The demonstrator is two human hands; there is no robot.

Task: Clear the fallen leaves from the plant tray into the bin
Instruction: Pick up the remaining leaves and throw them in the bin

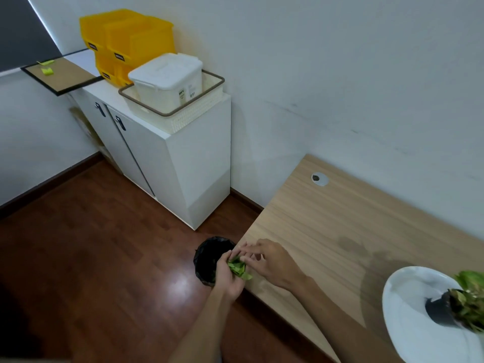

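A bunch of green leaves [239,269] sits in my left hand [228,276], which is cupped and closed around them at the table's left edge. My right hand [272,260] is beside it with fingers spread, its fingertips touching the top of the leaves. Just left of both hands, on the floor, stands a small round bin [209,258] lined with a black bag. The white round plant tray [408,310] lies on the table at the lower right, with a dark pot [440,310] and its green plant [468,297] on it, cut off by the frame edge.
The wooden table [327,218] runs along the white wall, with a cable grommet [320,178] near its back. A white cabinet [167,158] stands behind the bin, carrying yellow crates [128,40] and a white box in a basket [172,100]. The floor is dark wood.
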